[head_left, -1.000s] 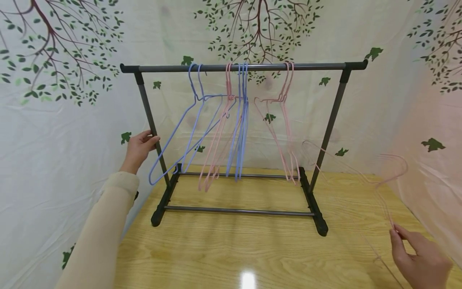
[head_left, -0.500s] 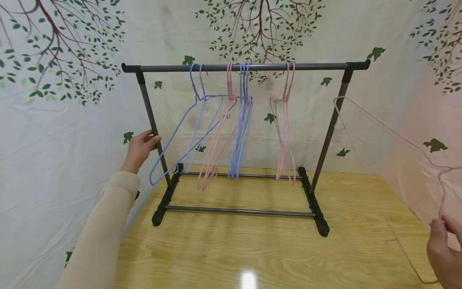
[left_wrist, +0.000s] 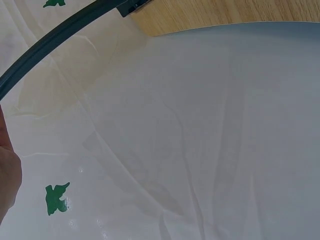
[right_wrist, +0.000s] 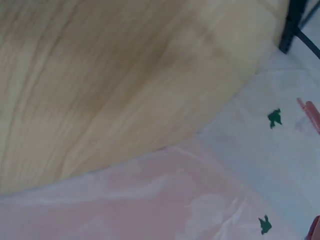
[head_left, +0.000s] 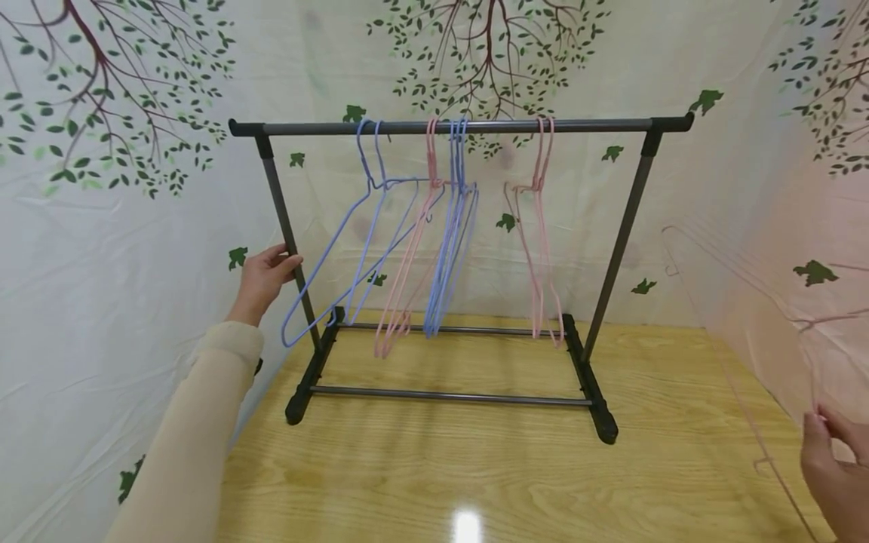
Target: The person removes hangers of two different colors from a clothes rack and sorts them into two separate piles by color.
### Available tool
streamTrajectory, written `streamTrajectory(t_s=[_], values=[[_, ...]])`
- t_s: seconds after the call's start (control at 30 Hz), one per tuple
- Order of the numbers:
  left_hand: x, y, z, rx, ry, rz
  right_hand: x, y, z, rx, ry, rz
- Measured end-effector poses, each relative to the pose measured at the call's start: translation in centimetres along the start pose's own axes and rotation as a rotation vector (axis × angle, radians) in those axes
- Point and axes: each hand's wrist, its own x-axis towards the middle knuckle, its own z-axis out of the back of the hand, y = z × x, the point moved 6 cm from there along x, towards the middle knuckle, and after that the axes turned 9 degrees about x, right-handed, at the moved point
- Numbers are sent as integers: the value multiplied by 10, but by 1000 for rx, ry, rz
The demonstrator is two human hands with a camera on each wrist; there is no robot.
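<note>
Directions are read on an upright dial centred on the dark clothes rack [head_left: 619, 245], as I face it across the table [head_left: 434, 467].

Right hand [head_left: 842, 461]: at four o'clock, partly cut off by the edge of the head view. Thumb and forefinger meet in a pinch on a pink hanger [head_left: 806, 324]; how the other fingers lie cannot be told.

The hanger is beyond the rack's right side, apart from it. From the fingertips, one shoulder reaches toward ten o'clock and the hook toward one o'clock, running out of view; the long bar slants down past the eight o'clock side. The outline is blurred in places.

Left hand [head_left: 263, 277]: at nine o'clock, fingers and thumb bent onto the left post [head_left: 277, 192]. It is well apart from the held hanger, which lies at its three o'clock with the rack between. Blue hangers [head_left: 338, 230] are nearest, one lower corner at this hand's five o'clock.

Along the rail [head_left: 597, 125], continuing toward three o'clock: a pink pair [head_left: 431, 160], a blue cluster [head_left: 449, 256] and a pink cluster [head_left: 542, 226].
</note>
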Motion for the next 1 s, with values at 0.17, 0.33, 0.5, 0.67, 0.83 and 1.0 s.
streamTrajectory(t_s=[0.17,0.33,0.5,0.67,0.83,1.0], values=[[1,0,1,1,-14,16,-10,-10,-14,-108,190,-80],[1,0,0,2,-4,28,-22,-30,-24,-220,311,-305],[2,-1,0,17,9,33,-35,-61,-34,-262,534,-550],[3,0,1,27,15,31,-44,-93,-42,-298,760,-632],[3,2,1,25,5,33,-46,-117,-49,-330,939,-638],[3,2,0,9,-5,24,-43,-127,-52,-381,1045,-580]])
